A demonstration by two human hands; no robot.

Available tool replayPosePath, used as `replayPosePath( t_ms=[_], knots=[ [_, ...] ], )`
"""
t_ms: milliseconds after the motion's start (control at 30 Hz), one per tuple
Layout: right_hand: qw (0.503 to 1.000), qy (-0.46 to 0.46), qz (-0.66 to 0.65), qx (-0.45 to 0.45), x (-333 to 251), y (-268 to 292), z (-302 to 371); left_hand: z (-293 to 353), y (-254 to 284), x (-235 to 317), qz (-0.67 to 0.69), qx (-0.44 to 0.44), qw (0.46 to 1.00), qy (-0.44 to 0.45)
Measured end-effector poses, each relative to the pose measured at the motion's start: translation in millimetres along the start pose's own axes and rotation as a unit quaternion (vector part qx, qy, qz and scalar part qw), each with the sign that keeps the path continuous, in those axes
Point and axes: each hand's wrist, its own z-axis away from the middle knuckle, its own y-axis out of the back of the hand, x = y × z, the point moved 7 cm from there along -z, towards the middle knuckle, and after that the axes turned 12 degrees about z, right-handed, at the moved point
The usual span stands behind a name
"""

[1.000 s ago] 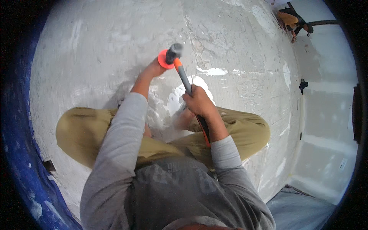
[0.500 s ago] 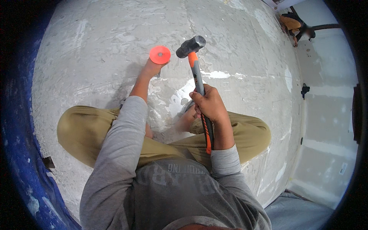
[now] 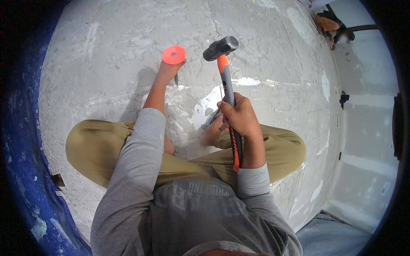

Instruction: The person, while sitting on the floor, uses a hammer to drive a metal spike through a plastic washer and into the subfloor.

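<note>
My right hand (image 3: 241, 114) is wrapped round the grey, black and orange handle of a sledgehammer (image 3: 220, 48). Its dark metal head is raised, to the right of the chisel. In my left hand (image 3: 168, 72) is a chisel (image 3: 174, 55) with a round, bright orange hand guard and a metal striking end at its centre. The guard covers most of my left fingers. A bit of the dark shank shows below that hand, pointing at the rough grey floor (image 3: 128, 55); whether its tip touches the floor I cannot tell.
My crossed legs (image 3: 94, 147) are close beneath my arms. A blue tarp (image 3: 21, 149) runs along the left. Patched drywall (image 3: 367, 128) rises at the right, with a small black object (image 3: 344, 99) at its foot. Another person (image 3: 331, 23) crouches at the far right. Grey sheeting (image 3: 333, 232) lies lower right.
The hammer and my right hand have shifted slightly to the right, the hammer head a little farther up. My left hand and the chisel have moved slightly left and away from me.
</note>
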Motion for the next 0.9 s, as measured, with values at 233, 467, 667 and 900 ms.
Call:
replayPosePath(
  t_ms=[233, 467, 667, 900],
  knots=[
    [0.999, 0.004, -0.038, -0.002, -25, 9, 13, -9, -34, 14, 0.011, -0.025, 0.996, -0.088],
    [0.999, 0.022, -0.023, 0.023, -49, 25, 23, -2, -56, -17, -0.023, -0.087, 0.989, -0.116],
    [0.955, 0.178, -0.135, 0.195, -132, 93, 71, -1, -51, -27, -0.050, -0.094, 0.992, -0.070],
    [0.842, 0.446, -0.175, 0.246, -181, 105, 64, 4, -51, -24, -0.018, -0.102, 0.994, -0.017]
  ],
)
